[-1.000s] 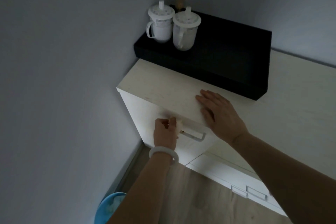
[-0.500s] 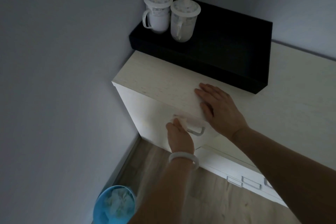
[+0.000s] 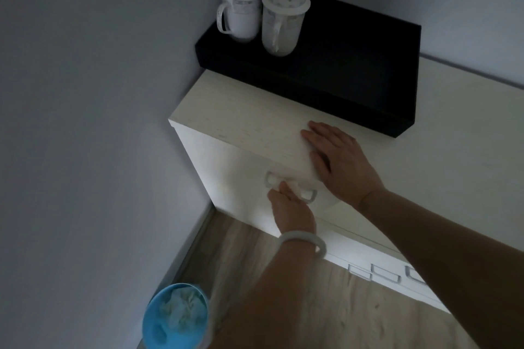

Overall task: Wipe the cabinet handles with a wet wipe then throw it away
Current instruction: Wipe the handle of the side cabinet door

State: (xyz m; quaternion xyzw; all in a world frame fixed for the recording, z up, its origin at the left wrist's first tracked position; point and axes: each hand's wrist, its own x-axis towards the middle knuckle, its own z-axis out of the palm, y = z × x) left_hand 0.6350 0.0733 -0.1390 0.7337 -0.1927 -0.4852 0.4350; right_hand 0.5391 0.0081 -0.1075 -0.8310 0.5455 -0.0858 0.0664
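On the handle [image 3: 292,188], left fingers [image 3: 279,193] pinching the wipe [image 3: 297,187] slid rightward; right fingers [image 3: 317,136] stay flat.

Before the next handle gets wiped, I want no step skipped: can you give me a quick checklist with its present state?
1. Wet wipe in the left hand: ok, pinched against the handle.
2. Right hand steadying the cabinet top: ok, flat.
3. Whole handle wiped: cannot tell.
4. More handles within view: ok, lower right.
5. Blue bin ready: ok, open on the floor.
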